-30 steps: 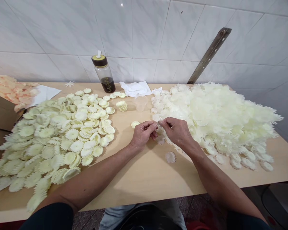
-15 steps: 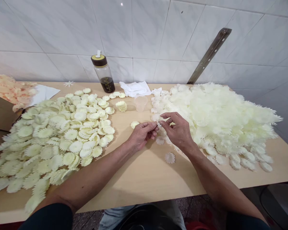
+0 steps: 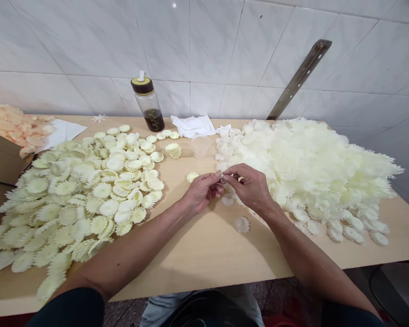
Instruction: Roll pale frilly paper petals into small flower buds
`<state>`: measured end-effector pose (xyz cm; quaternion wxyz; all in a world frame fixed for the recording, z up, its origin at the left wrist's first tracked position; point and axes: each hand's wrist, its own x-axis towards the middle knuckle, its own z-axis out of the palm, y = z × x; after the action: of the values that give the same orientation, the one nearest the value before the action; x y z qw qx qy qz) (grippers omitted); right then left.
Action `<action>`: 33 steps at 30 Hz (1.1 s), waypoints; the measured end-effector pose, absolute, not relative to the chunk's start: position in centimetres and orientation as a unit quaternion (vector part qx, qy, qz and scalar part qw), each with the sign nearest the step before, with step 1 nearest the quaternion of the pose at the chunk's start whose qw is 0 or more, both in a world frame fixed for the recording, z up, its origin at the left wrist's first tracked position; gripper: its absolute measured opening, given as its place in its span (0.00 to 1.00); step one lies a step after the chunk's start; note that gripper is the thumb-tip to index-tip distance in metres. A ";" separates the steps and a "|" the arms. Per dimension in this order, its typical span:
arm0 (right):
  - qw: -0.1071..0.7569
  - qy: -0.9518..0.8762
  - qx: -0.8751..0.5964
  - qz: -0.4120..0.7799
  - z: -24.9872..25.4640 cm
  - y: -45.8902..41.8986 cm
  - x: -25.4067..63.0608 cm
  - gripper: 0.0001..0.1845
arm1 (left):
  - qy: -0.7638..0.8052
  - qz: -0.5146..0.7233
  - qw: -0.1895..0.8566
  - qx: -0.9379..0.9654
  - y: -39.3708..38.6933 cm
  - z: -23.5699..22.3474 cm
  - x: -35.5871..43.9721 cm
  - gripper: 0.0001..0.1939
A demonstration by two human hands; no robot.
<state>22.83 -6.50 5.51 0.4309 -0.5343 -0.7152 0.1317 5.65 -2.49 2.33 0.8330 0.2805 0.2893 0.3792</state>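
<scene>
My left hand [image 3: 204, 190] and my right hand [image 3: 248, 185] meet over the middle of the table. Between the fingertips of both is a small whitish piece [image 3: 222, 178], mostly covered; it may be a petal disc, but I cannot tell. Both hands are closed in a pinch on it. Just left of my left fingers lies a pale yellow scalloped petal disc [image 3: 192, 176]. A white translucent petal disc [image 3: 242, 224] rests below my right hand. Beside my right hand spreads a big heap of translucent petal discs [image 3: 303, 168].
A heap of pale yellow petal discs [image 3: 88, 200] covers the left of the wooden table [image 3: 197, 268]. Behind stand a bottle of dark liquid [image 3: 150, 109], white tissue [image 3: 194, 126], a clear cup [image 3: 201, 146] and a disc stack [image 3: 173, 150]. A metal bar [image 3: 300, 78] leans against the wall.
The fingers of my right hand have closed in from a spread pose and moved slightly left and down, against my left fingertips. My left hand stays nearly where it was.
</scene>
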 end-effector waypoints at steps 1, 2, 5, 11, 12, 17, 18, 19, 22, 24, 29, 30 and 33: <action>0.431 -0.712 -0.538 0.129 5.5 -6.5 22.8 0.05 | 0.289 0.375 0.834 0.283 -2.5 2.4 5.7 0.24; 0.431 -0.710 -0.542 0.128 5.5 -6.5 22.8 0.05 | 0.289 0.372 0.834 0.287 -2.6 2.4 5.7 0.24; 0.427 -0.706 -0.550 0.129 5.7 -6.6 22.8 0.05 | 0.292 0.375 0.828 0.297 -2.7 2.5 5.7 0.25; 0.439 -0.707 -0.540 0.127 5.9 -6.6 22.9 0.04 | 0.319 0.379 0.804 0.330 -2.8 3.0 5.5 0.24; 0.443 -0.705 -0.538 0.131 5.9 -6.6 22.9 0.04 | 0.323 0.378 0.798 0.339 -2.8 3.0 5.4 0.23; 0.446 -0.689 -0.548 0.164 6.2 -6.8 22.9 0.05 | 0.328 0.372 0.782 0.377 -2.9 2.9 5.3 0.24; 0.442 -0.685 -0.554 0.170 6.3 -6.8 22.9 0.05 | 0.327 0.369 0.785 0.374 -2.8 2.9 5.3 0.24; 0.437 -0.681 -0.560 0.176 6.4 -6.9 22.9 0.06 | 0.326 0.367 0.790 0.367 -2.8 2.9 5.3 0.24; 0.429 -0.676 -0.569 0.189 6.5 -6.9 23.1 0.06 | 0.320 0.361 0.806 0.342 -2.7 3.2 5.2 0.25; 0.427 -0.678 -0.567 0.193 6.4 -6.8 23.2 0.06 | 0.314 0.357 0.813 0.335 -2.6 3.4 5.1 0.25; 0.424 -0.696 -0.553 0.172 6.2 -6.7 23.3 0.05 | 0.324 0.350 0.811 0.338 -2.5 3.4 5.1 0.24; 0.424 -0.699 -0.552 0.163 6.2 -6.7 23.3 0.05 | 0.325 0.349 0.810 0.340 -2.6 3.3 5.1 0.24; 0.414 -0.706 -0.557 0.138 6.3 -6.8 23.2 0.06 | 0.314 0.357 0.807 0.351 -2.7 3.1 5.2 0.24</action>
<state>23.19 -6.75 6.31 0.4145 -0.5571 -0.7063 0.1382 5.21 -2.70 3.07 0.8069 0.3507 0.3143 0.3567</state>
